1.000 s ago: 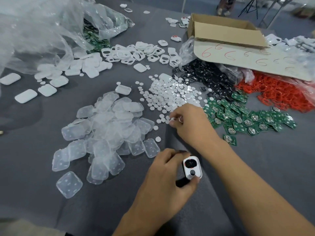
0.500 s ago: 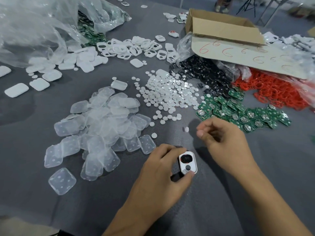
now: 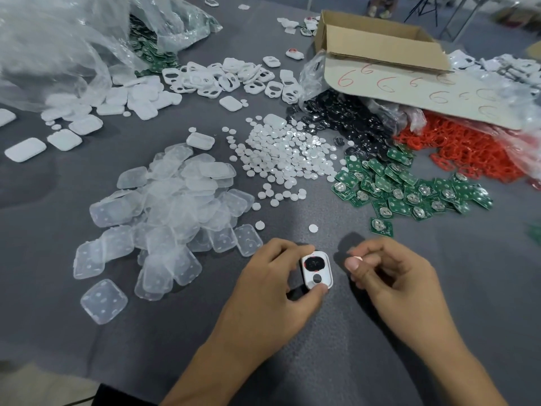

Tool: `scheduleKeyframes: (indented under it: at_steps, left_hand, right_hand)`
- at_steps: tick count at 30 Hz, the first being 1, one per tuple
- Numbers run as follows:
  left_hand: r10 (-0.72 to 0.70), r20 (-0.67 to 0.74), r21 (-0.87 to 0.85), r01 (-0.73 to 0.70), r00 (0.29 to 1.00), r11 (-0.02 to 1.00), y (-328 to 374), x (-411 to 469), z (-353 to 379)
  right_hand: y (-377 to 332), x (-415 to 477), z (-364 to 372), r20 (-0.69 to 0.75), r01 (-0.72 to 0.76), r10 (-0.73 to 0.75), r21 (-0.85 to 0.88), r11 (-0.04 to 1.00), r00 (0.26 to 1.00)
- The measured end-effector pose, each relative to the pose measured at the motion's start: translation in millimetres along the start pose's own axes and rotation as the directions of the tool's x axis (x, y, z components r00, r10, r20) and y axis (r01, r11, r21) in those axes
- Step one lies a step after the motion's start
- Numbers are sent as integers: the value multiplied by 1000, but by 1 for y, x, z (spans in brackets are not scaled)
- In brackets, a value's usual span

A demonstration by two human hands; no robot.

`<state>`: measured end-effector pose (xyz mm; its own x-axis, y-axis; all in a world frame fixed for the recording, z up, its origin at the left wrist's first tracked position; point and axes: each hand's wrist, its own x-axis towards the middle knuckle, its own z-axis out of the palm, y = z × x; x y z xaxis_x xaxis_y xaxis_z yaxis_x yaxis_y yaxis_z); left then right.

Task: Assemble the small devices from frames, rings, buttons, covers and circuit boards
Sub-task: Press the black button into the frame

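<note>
Matt grey cloth table (image 3: 73, 332); frosted plastic covers (image 3: 164, 212); glossy white buttons (image 3: 281, 153); cardboard box (image 3: 380, 45).

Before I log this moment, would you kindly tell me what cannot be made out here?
Head view: the small piece the right hand pinches; the hand covers it, and only a pale sliver shows.
Head view: the underside of the white frame in the left hand; it faces away.
Head view: inside the cardboard box; its own walls block it.
Head view: most of what fills the plastic bag; crinkled film blurs it, and the picture's edge crops it.
</note>
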<state>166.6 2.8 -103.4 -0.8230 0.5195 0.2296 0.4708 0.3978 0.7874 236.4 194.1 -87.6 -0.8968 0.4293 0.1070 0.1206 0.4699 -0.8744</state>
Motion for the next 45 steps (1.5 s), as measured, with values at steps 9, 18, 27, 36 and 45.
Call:
scheduleKeyframes:
  at_steps: [9,18,27,36,45]
  left_hand:
    - [-9,16,12,9,1000,1000,1,0,-1]
    - [6,17,14,-7,1000,1000,0,0,0]
    - [5,30,20,-6,1000,1000,-3,1,2]
    - [6,32,18,-7,999,1000,-3,1,3]
    - [4,41,14,-4,999,1000,-2,1,1]
  right_hand:
    - [18,-11,9,-116,91,-92,-11,996,989]
    - [20,-10,8,-65,91,-87,56,994,994]
    - [15,-9,5,-139,91,-73,124,988,988]
    - [12,-14,4,-147,121,-136,-108,987,980]
    - [-9,-16,-14,52,207,-201,-292,934,978]
